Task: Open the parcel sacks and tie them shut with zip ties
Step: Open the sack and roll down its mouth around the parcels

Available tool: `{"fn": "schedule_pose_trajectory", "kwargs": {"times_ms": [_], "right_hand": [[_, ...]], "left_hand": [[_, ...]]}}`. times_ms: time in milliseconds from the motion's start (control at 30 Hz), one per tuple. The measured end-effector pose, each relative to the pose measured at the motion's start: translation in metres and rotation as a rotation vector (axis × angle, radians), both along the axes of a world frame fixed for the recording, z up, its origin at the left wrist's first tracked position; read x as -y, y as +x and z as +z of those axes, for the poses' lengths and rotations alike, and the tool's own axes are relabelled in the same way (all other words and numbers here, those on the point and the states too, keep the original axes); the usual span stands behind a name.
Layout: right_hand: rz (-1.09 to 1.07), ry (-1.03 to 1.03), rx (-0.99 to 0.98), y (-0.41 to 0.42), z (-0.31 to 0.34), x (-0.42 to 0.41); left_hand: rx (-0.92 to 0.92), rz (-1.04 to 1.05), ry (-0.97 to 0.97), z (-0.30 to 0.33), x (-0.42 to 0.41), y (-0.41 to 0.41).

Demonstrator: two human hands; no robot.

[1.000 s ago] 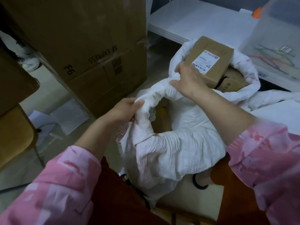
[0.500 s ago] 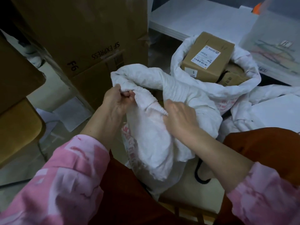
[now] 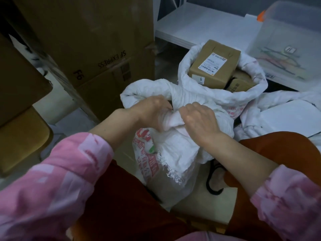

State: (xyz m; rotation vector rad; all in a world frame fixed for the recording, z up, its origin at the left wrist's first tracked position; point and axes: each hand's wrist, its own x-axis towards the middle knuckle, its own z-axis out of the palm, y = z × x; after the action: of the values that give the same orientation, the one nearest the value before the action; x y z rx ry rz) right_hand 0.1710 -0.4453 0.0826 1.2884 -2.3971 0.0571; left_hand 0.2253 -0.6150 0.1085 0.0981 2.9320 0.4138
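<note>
A white woven parcel sack with red print stands between my knees, its rolled top bunched together. My left hand and my right hand meet at the gathered neck, both closed on the sack's cloth. Behind it a second white sack stands open with its rim rolled down, and brown labelled parcel boxes sit inside it. No zip tie shows in my hands.
Large brown cartons marked SF EXPRESS stand at the left. A white shelf and a clear plastic bin are at the back right. More white sacking lies at the right. A black loop lies by my foot.
My hands have come together at the near sack's neck, pulling its wide mouth shut into a bunch. The rolled rim that my right hand held open far back has been drawn in.
</note>
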Motion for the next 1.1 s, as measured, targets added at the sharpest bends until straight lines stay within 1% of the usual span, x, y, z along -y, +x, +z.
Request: {"fn": "schedule_pose_trajectory", "kwargs": {"times_ms": [33,67,133,167,200,233,267,300,333,367,467,500,567,633,667,700,733,767,800,833,867,900,933,967,1033,1067,1100], "right_hand": [[0.008,-0.026,-0.019,-0.001,0.000,-0.002],[0.015,-0.052,-0.019,-0.003,0.000,-0.003],[0.029,-0.081,0.005,0.001,0.007,-0.004],[0.023,-0.108,0.060,0.001,0.009,-0.004],[-0.010,-0.109,0.187,0.000,0.014,-0.006],[-0.064,-0.073,0.411,-0.001,0.022,-0.007],[-0.111,-0.069,0.689,-0.003,0.030,-0.009],[-0.131,-0.097,0.904,-0.005,0.038,-0.011],[-0.143,-0.109,0.984,-0.008,0.043,-0.013],[-0.178,-0.072,0.972,-0.010,0.048,-0.012],[-0.250,0.190,0.809,-0.005,0.044,-0.001],[-0.257,0.220,0.757,0.000,0.039,0.004],[-0.263,0.211,0.668,0.006,0.028,0.013],[-0.255,0.185,0.529,0.010,0.020,0.017],[-0.244,0.178,0.445,0.010,0.020,0.017],[-0.233,0.197,0.379,0.008,0.019,0.014],[-0.213,0.224,0.320,0.006,0.020,0.011],[-0.192,0.264,0.285,0.004,0.018,0.007],[-0.161,0.273,0.239,0.004,0.016,0.003],[-0.132,0.263,0.172,0.005,0.014,0.000],[-0.126,0.289,0.094,0.007,0.012,-0.001],[-0.123,0.270,0.038,0.008,0.010,0.000],[-0.096,0.204,0.005,0.008,0.009,0.000],[-0.052,0.141,-0.041,0.007,0.007,0.000],[-0.030,0.091,-0.062,0.008,0.009,0.000],[-0.039,0.097,-0.034,0.010,0.014,0.001],[-0.028,0.092,0.011,0.011,0.015,0.000]], "left_hand": [[0.012,-0.009,0.038,-0.005,-0.003,-0.002],[-0.027,0.004,0.062,-0.010,-0.004,-0.003],[-0.188,0.030,0.035,-0.017,-0.006,-0.006],[-0.259,0.041,0.000,-0.019,-0.006,-0.006],[-0.316,0.051,-0.024,-0.018,-0.006,-0.006],[-0.355,0.068,-0.030,-0.018,-0.005,-0.005],[-0.397,0.094,-0.019,-0.018,-0.003,-0.004],[-0.443,0.130,-0.004,-0.019,0.000,-0.002],[-0.495,0.161,0.008,-0.020,0.002,-0.001],[-0.545,0.178,0.018,-0.022,0.003,-0.001],[-0.641,0.201,0.045,-0.027,0.000,-0.002],[-0.662,0.224,0.050,-0.029,0.000,-0.003],[-0.676,0.273,0.068,-0.031,0.001,-0.002],[-0.642,0.315,0.099,-0.031,-0.001,0.001],[-0.568,0.334,0.126,-0.028,-0.002,0.002],[-0.434,0.333,0.135,-0.023,-0.004,0.003],[-0.224,0.304,0.108,-0.013,-0.004,0.003],[0.030,0.259,0.065,0.002,-0.002,0.003],[0.233,0.225,0.046,0.019,0.000,0.001],[0.325,0.202,0.053,0.038,0.003,-0.002],[0.306,0.191,0.097,0.058,0.004,-0.005],[0.231,0.186,0.157,0.072,0.005,-0.011],[0.191,0.169,0.183,0.079,0.005,-0.018],[0.224,0.136,0.168,0.081,0.000,-0.024],[0.402,0.061,0.097,0.066,-0.019,-0.033],[0.423,0.042,0.029,0.050,-0.027,-0.039],[0.385,0.039,-0.037,0.037,-0.033,-0.041]]}}
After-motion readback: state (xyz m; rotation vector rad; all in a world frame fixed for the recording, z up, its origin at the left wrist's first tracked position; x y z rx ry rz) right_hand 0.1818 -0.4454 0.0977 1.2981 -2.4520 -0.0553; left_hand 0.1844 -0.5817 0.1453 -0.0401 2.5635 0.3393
